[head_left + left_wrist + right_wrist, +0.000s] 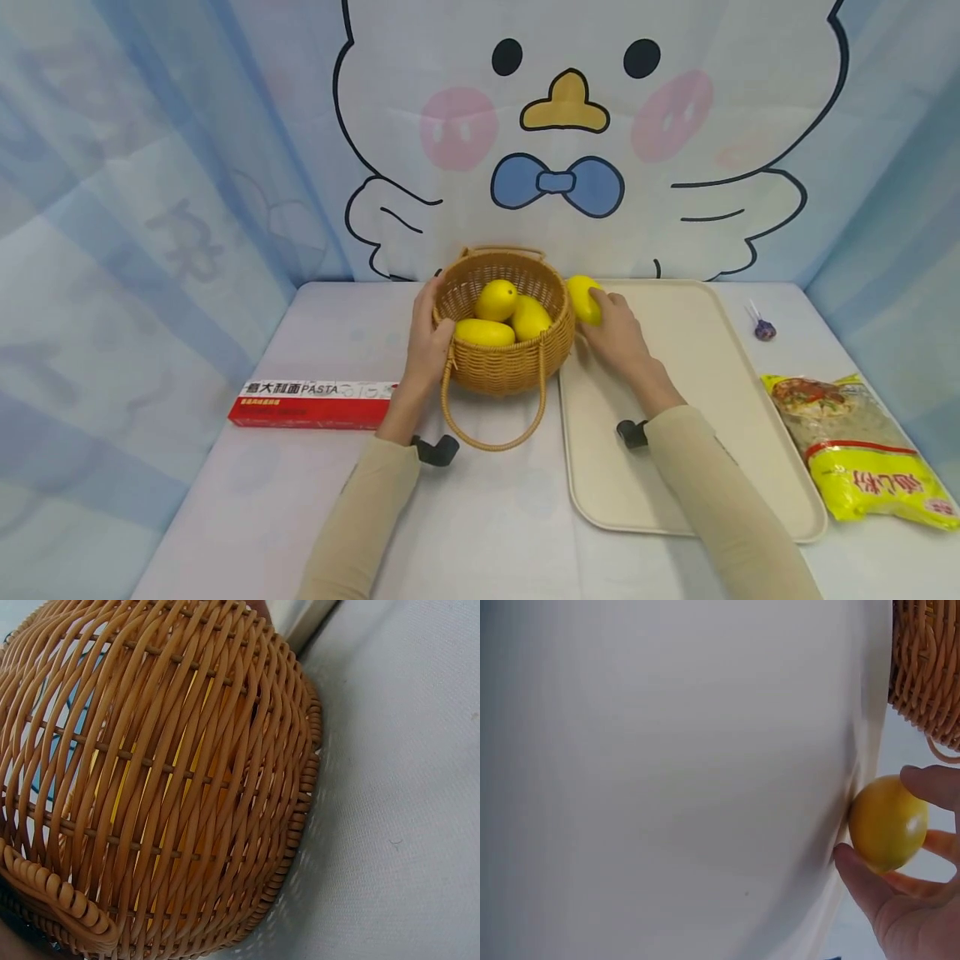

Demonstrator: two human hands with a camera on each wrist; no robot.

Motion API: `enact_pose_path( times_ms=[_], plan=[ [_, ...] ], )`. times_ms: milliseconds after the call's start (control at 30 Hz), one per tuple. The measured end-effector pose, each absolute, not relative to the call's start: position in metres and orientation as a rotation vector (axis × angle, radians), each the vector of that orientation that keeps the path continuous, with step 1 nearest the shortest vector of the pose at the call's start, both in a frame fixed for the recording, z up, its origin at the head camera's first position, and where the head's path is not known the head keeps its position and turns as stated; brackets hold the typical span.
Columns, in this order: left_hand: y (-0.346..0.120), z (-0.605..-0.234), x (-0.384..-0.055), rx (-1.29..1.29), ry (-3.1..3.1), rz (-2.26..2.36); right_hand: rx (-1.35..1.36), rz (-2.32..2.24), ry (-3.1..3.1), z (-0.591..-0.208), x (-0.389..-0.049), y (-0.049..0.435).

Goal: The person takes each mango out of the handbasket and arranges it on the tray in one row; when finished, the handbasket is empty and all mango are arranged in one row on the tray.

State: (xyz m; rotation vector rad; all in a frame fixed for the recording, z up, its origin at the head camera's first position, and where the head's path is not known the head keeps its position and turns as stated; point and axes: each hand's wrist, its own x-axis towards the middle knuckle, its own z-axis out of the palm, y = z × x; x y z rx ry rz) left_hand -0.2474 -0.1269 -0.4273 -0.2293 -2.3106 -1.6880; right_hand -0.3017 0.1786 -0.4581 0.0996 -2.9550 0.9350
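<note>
Fingers (934, 785) on that yellow fruit (581, 300), just right of the wicker basket (497, 372), by the tray's (720, 400) left edge! A light, even pinch looks wise on such smooth skin, with the basket best held steady. The right hand (618, 337) spreads only to the fruit's width, pinching it; the left hand (426, 343) grips the basket's left rim.

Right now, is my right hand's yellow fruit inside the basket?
No, your right hand holds that yellow fruit outside the basket, beside it.
</note>
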Motion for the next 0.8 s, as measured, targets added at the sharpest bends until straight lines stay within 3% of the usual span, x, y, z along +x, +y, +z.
enact_pose_path(
  times_ms=[400,800],
  plan=[
    [-0.128,-0.439,-0.255,-0.208,-2.292,-1.689,0.114,0.984,-2.917,-0.452,-0.301,0.184],
    [-0.127,-0.438,-0.252,-0.175,-2.3,-1.715,0.259,0.941,-2.763,-0.407,-0.292,0.169]
  ],
)
